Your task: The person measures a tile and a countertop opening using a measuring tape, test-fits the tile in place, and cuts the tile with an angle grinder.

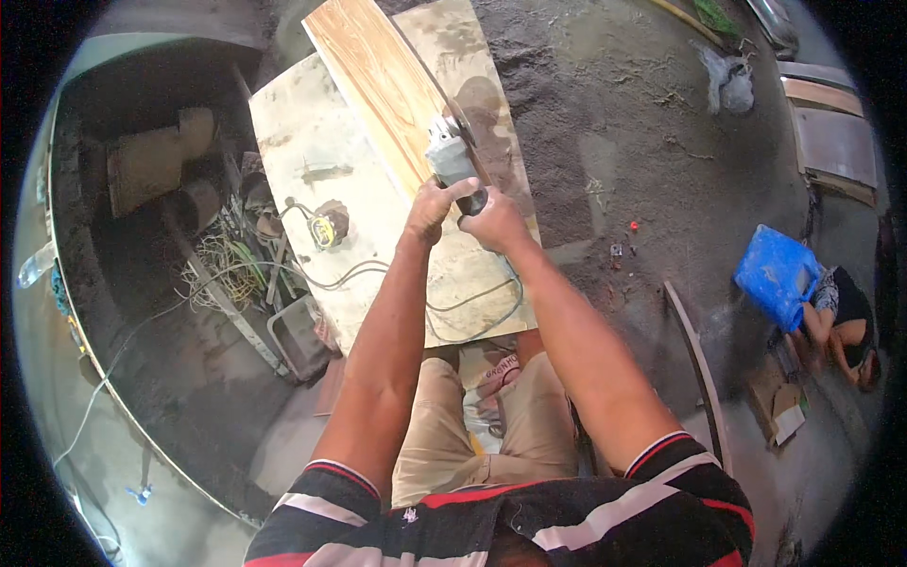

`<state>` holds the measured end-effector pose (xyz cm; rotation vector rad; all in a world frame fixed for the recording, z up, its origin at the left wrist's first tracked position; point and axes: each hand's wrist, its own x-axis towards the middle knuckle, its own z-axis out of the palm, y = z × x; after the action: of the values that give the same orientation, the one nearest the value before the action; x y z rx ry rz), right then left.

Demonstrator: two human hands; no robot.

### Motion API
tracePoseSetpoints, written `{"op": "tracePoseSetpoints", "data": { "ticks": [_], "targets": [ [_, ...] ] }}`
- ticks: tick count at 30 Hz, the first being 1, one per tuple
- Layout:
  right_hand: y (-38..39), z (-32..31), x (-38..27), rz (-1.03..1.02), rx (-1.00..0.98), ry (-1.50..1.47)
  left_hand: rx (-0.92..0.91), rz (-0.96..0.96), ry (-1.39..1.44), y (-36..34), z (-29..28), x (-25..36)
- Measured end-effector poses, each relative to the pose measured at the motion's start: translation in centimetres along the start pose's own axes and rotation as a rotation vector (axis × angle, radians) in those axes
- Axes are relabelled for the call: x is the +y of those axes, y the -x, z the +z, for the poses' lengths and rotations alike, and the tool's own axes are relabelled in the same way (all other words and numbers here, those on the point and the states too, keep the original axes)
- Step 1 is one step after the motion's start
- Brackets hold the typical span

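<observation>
Both hands are closed around an angle grinder (450,159). My left hand (432,210) grips its left side, and my right hand (495,223) wraps the rear of its dark body. The grinder's grey head sits at the right edge of a long wood-grained plank (383,90), near the plank's close end. Its disc is mostly hidden from here. Under the plank lies a pale, stained board (368,302). A yellow tape measure (323,231) rests on the board left of my hands, and a grey cord (354,274) loops across it.
To the left is a dark pit-like area with a tangle of wire (227,274) and a tray (300,338). A curved strip (694,364) lies on the dusty ground at right. Farther right, a person (841,326) is beside a blue container (775,272). A plastic bag (729,80) lies at the far right.
</observation>
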<state>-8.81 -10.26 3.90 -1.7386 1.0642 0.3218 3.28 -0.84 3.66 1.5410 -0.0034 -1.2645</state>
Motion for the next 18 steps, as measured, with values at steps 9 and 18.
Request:
{"op": "tracePoseSetpoints", "data": {
  "ticks": [9, 18],
  "targets": [
    [0.6, 0.4, 1.9, -0.004, -0.014, 0.026, 0.027, 0.003, 0.009, 0.3, 0.4, -1.5],
    [0.5, 0.5, 1.8, 0.001, 0.024, -0.054, 0.012, 0.015, -0.012, -0.1, 0.3, -1.4]
  ]
}}
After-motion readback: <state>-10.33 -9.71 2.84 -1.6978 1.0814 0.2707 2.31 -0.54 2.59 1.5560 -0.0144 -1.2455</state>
